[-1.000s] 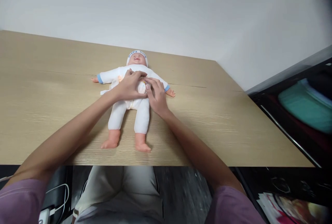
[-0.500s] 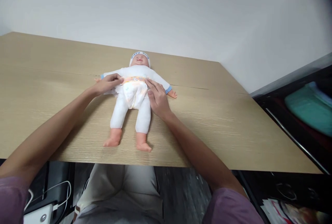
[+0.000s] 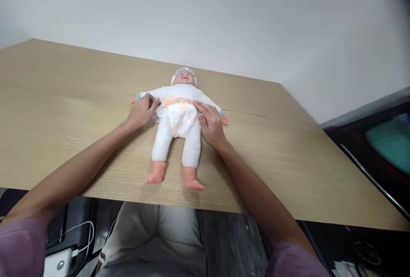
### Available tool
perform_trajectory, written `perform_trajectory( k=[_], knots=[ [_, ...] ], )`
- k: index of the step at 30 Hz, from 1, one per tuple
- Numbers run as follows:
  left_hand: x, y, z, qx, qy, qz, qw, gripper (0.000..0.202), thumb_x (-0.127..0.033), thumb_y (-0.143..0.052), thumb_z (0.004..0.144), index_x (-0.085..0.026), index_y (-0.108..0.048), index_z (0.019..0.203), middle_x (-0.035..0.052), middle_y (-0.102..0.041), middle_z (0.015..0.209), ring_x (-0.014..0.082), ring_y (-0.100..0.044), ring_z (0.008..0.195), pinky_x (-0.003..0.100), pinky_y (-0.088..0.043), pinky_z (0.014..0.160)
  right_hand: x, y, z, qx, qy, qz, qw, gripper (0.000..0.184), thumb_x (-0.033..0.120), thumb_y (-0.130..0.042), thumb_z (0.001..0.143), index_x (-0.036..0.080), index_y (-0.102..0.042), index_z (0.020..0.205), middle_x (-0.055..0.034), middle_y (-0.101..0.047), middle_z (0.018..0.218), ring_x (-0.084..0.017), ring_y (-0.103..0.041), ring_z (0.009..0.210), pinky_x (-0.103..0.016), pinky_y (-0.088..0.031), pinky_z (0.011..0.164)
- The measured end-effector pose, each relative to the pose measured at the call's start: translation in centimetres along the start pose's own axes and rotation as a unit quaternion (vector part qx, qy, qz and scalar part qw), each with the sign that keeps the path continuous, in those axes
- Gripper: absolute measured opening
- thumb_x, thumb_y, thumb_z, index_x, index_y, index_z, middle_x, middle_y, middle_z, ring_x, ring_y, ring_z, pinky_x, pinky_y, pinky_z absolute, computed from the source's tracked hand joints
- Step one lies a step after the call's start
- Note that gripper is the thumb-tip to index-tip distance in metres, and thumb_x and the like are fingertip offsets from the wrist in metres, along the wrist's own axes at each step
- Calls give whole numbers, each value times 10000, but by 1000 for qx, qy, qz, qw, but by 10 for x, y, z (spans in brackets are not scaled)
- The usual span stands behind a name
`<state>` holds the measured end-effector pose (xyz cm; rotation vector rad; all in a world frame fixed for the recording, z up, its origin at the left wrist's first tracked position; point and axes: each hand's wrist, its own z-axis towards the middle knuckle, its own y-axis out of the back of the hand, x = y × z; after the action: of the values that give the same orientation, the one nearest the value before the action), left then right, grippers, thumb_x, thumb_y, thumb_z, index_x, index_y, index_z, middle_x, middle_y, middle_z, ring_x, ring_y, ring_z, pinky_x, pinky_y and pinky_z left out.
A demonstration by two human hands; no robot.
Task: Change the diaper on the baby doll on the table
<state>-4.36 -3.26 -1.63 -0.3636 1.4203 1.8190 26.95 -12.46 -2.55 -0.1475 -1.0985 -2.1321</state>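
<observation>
A baby doll [image 3: 163, 140] in a white outfit lies on its back on the wooden table, its feet toward me. A white diaper [image 3: 182, 121] with an orange patterned waistband covers its hips and belly. At the diaper's left edge, my left hand [image 3: 142, 110] has its fingers curled in a pinch on the side of the diaper; the fingertips are partly hidden. My right hand [image 3: 211, 125] lies against the right end of the waistband, fingers stretched out and pressing on it. The doll wears a white headband [image 3: 184, 70] with blue lettering.
The table [image 3: 272, 166] runs back to a pale wall [image 3: 192, 16]. A dark shelf or cabinet holding a green item [image 3: 390, 142] stands at the right. Below the front edge, a white device with a cable [image 3: 59, 264] sits at the left.
The view has shifted, so the doll and table appear further right. My left hand's fingers have curled in more at the diaper's side. My right hand stays on the waistband.
</observation>
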Motion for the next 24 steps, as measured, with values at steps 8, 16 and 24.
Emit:
perform_trajectory(
  k=[8, 16, 24],
  knots=[
    [31, 24, -11, 51, 4, 118, 992, 404, -641, -728, 863, -267, -588, 805, 151, -703, 935, 401, -654, 1032, 551, -533, 968, 30, 6, 17, -71, -16, -34, 997, 465, 462, -442, 1179, 330, -661, 1568, -117, -691, 1525, -364, -634, 1437, -637, -480, 1259],
    [31, 50, 5, 206, 85, 6, 975, 546, -726, -842, 752, -251, -608, 616, 48, -602, 693, 234, -550, 680, 357, -373, 655, 72, -23, 97, 68, 70, -36, 995, 192, 406, -682, 1102, 247, -768, 1039, -82, -686, 1085, -298, -655, 1091, -486, -519, 1071],
    [-4, 46, 19, 149, 80, -262, 950, 532, -685, -835, 848, -216, -629, 703, 18, -559, 745, 161, -469, 687, 334, -339, 674, 74, -46, 110, 176, -48, -97, 978, 370, 416, -823, 945, 202, -796, 1246, -120, -778, 1194, -355, -651, 1156, -508, -490, 1083]
  ],
)
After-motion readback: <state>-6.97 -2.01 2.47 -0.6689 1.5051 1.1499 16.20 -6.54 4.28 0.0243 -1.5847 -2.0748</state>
